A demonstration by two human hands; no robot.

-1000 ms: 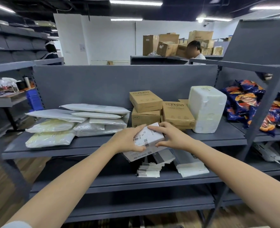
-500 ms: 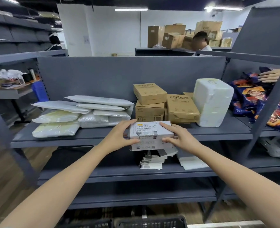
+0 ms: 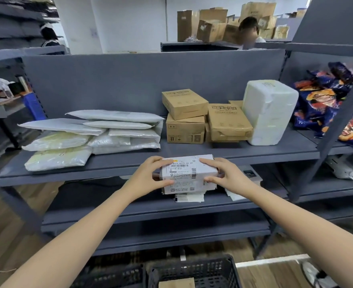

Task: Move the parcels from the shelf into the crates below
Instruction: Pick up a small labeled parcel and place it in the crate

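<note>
I hold a small white labelled parcel [image 3: 189, 173] in front of the grey shelf [image 3: 233, 151], level with its front edge. My left hand [image 3: 150, 176] grips its left end and my right hand [image 3: 223, 173] grips its right end. On the shelf lie several white padded mailers [image 3: 100, 132], three brown cardboard boxes [image 3: 192, 117] and a white wrapped block [image 3: 269, 113]. Two black plastic crates [image 3: 192, 271] stand on the floor below; the right one holds a brown parcel [image 3: 176, 284].
Loose white labels [image 3: 189, 197] lie on the lower shelf [image 3: 130, 206] behind the parcel. Blue and orange snack bags [image 3: 325, 100] fill the neighbouring shelf on the right. A slanted grey upright [image 3: 325, 142] stands at right. A person stands behind far cartons.
The parcel has turned level and come down and toward me off the shelf. My view has tilted down, bringing the crates into sight at the bottom.
</note>
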